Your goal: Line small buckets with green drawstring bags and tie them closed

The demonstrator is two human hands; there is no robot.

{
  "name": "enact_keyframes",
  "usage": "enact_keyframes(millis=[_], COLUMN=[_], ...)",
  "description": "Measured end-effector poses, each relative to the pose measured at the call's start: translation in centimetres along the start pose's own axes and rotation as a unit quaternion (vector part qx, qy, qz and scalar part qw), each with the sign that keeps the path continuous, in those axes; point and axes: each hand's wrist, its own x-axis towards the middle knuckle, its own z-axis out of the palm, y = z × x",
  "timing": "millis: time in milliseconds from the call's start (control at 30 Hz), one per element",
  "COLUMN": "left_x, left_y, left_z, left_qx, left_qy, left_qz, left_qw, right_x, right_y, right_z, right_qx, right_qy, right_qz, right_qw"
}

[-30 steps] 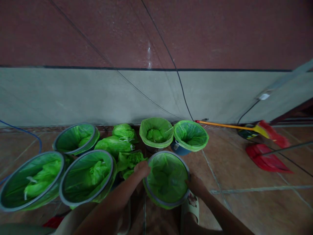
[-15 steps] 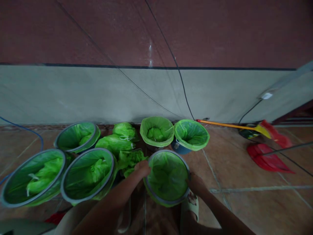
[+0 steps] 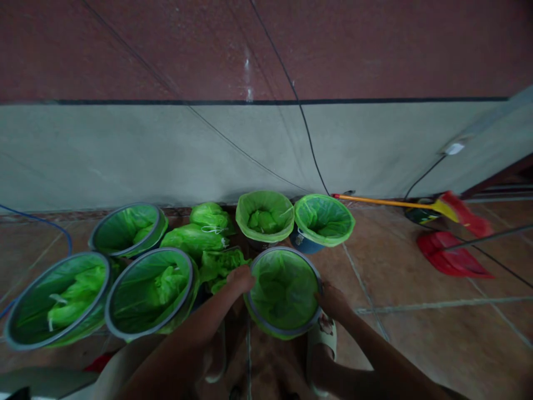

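Observation:
Between my feet is a round bin (image 3: 285, 291) lined with a green plastic bag, a grey ring around its rim. My left hand (image 3: 241, 279) grips the rim on the left side, fingers closed over it. On the opposite side my right hand (image 3: 332, 300) is closed on the rim too, its fingertips partly hidden. Just left of my left hand lies a crumpled green bag (image 3: 220, 268). Behind the held bin stand a lined bin (image 3: 265, 216) with a bundled bag inside and a blue bin (image 3: 306, 242) with a green liner.
At left are several grey-rimmed lined bins (image 3: 109, 273) with bundled bags in them. Tied green bags (image 3: 194, 239) lie between the bins. A broom (image 3: 383, 201) and a red dustpan (image 3: 447, 253) lie on the tiles at right. Cables (image 3: 306, 125) run down the wall.
The view has shifted slightly, so most things sit a little higher in the picture. Both hands keep hold of the bin's rim, with little other movement.

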Motion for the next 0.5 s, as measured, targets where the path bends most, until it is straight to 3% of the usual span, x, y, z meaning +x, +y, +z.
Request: enact_keyframes(millis=[300,500], left_x=[0.8,1.6], left_y=[-0.7,-1.1], left_z=[1.1,2.0], left_qx=[-0.036,-0.097], left_qy=[-0.021,0.003], left_qz=[0.046,0.051], left_qw=[0.998,0.994], right_x=[0.2,0.8], right_y=[0.2,0.8], right_z=[0.6,2.0], right_qx=[0.018,0.066], right_qy=[-0.022,-0.011], right_qz=[-0.005,0.005], right_qw=[1.0,0.998])
